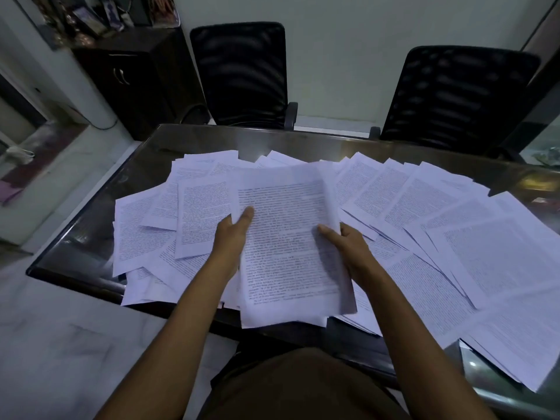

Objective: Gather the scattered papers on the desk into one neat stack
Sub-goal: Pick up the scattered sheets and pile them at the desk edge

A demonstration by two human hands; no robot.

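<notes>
A bundle of printed white sheets (288, 247) is held up over the desk's near edge. My left hand (233, 230) grips its left side, thumb on the top page. My right hand (344, 241) grips its right side, thumb on the printed face, fingers hidden beneath. Many loose printed papers lie scattered and overlapping across the dark glass-topped desk (145, 165): a spread on the left (151, 234) and a wider fan on the right (472, 247). Some sheets hang over the near edge.
Two black mesh office chairs stand behind the desk, one at the centre (242, 74) and one at the right (457, 95). A dark cabinet (136, 83) with clutter on top stands at the back left. Pale floor lies to the left.
</notes>
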